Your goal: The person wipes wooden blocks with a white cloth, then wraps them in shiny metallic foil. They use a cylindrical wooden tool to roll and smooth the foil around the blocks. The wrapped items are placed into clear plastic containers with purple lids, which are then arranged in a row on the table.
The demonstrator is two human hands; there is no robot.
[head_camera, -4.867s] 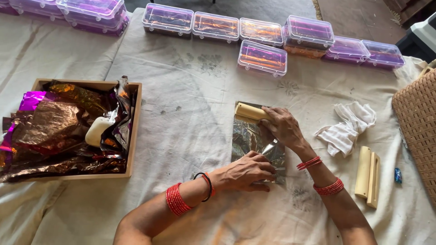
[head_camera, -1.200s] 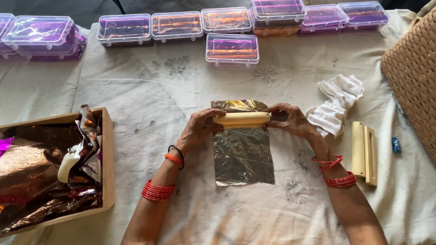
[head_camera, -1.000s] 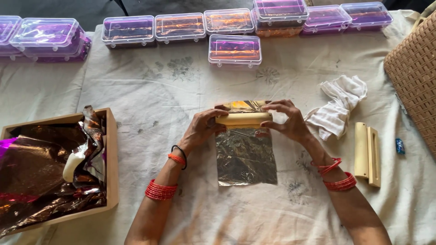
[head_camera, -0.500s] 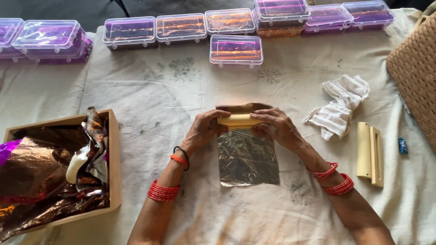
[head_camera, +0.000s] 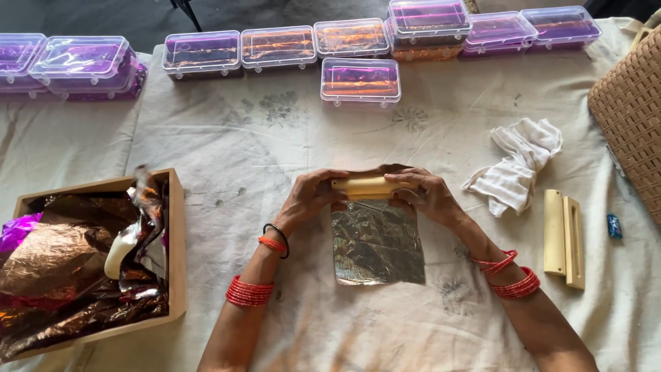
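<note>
Both hands grip a pale yellow bar [head_camera: 363, 187] lying crosswise at the top edge of a crinkled foil sheet [head_camera: 377, 241] on the cloth-covered table [head_camera: 227, 138]: the left hand [head_camera: 313, 196] is closed on its left end, the right hand [head_camera: 420, 195] on its right end. A white rag [head_camera: 516, 172] and a cream mould [head_camera: 563, 238] lie to the right; a wooden tray [head_camera: 175, 241] of foil scraps sits at left, and clear lidded boxes [head_camera: 360, 80] line the far edge.

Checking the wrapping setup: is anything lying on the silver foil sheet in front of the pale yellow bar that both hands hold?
Nothing visible does. The left hand and right hand grip the pale yellow bar at the far edge of the crinkled silver foil sheet; the foil nearer the person lies bare.
</note>
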